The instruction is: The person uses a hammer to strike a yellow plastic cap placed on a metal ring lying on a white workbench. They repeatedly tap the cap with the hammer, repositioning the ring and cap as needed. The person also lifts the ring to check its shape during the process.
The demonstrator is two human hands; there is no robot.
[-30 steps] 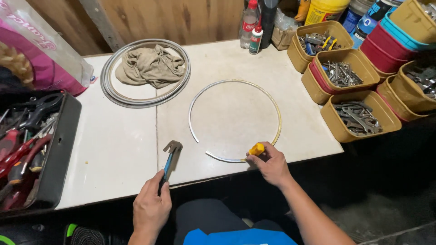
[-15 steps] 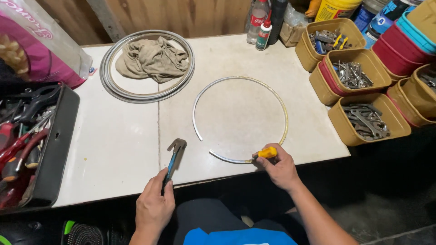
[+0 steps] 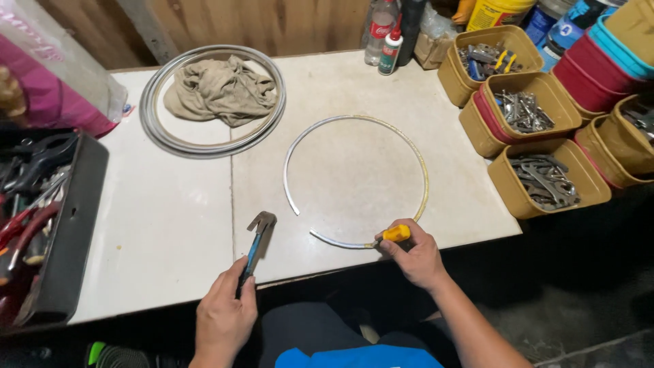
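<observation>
The left hand is closed around the blue handle of a small hammer. The hammer head rests on the white table, near the front edge. The right hand is closed around a tool with a yellow handle. Its tip touches the near side of the thin metal ring, which lies flat in the middle of the table. The ring has a gap on its near left side.

A second ago the yellow tool sat at the same spot on the ring, and the hammer was in the same place too. Both hands have hardly moved. Only the view has shifted a little. So the work on the ring looks just the same as before.

At the far left lies a grey rubber ring with a tan cloth inside it. A black tray of tools sits at the left. A pink and clear bag stands at the far left. Far back stand a clear bottle with a red label and a small white bottle with a green label. Yellow tubs of metal parts sit at the right.
</observation>
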